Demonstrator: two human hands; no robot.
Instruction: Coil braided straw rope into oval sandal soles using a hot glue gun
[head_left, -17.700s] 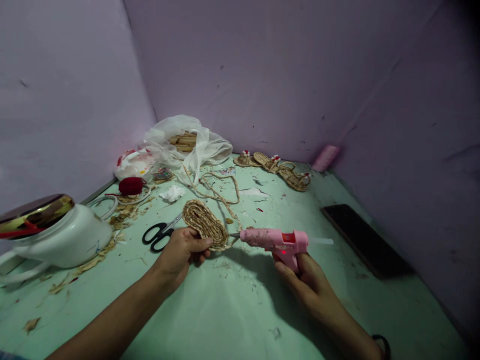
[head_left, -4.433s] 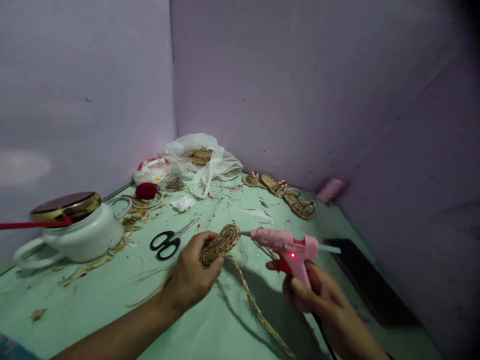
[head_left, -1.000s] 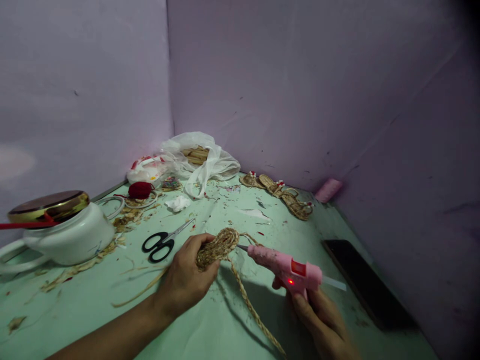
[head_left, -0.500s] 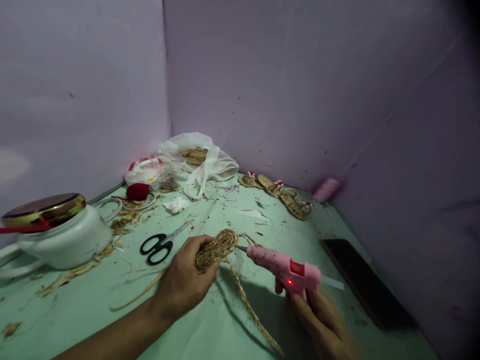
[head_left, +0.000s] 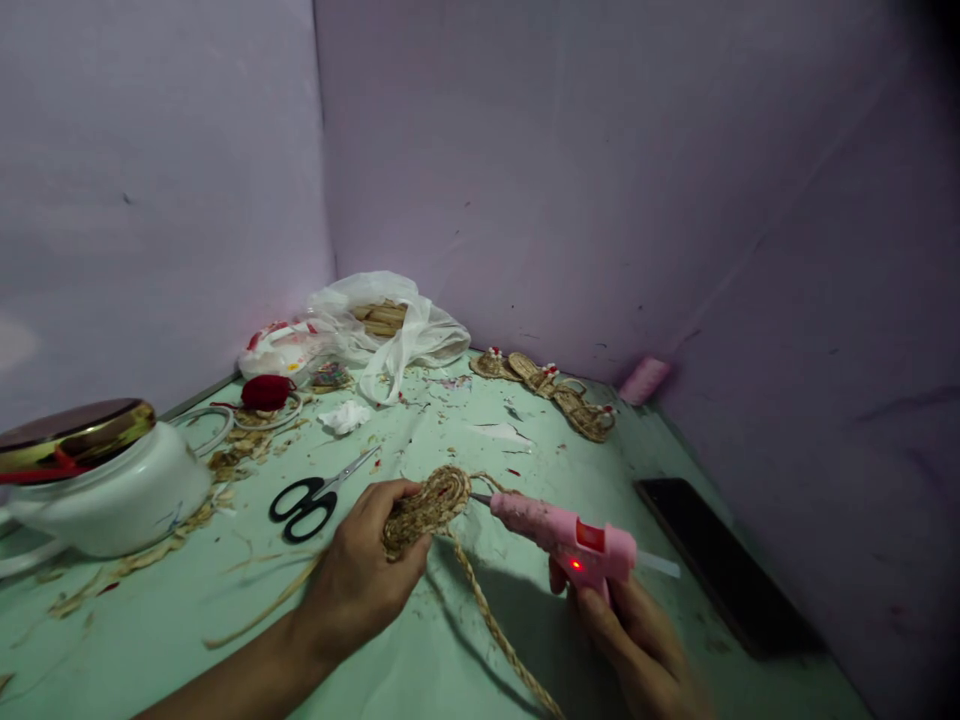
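Between the thumb and fingers of my left hand [head_left: 371, 560] is a coiled, braided straw piece [head_left: 429, 508], oval like a small sole. A loose braid [head_left: 495, 625] trails from it toward the bottom edge. My right hand [head_left: 626, 625] grips a pink glue gun [head_left: 566, 530] by its handle, a red light glowing on its side and a clear stick out of its back. The gun's metal nozzle points left, at the right edge of the coil; whether it touches is too small to tell.
Black-handled scissors [head_left: 311, 505] lie left of my left hand. Farther left stands a white pot [head_left: 142, 495]. A plastic bag [head_left: 435, 335], red yarn [head_left: 266, 392] and small straw sandals [head_left: 581, 412] are at the back. A dark phone [head_left: 727, 565] lies right.
The view has shifted slightly, so the tabletop things appear a little farther left and lower. Both hands keep their holds, and the nozzle remains at the coil's right edge.
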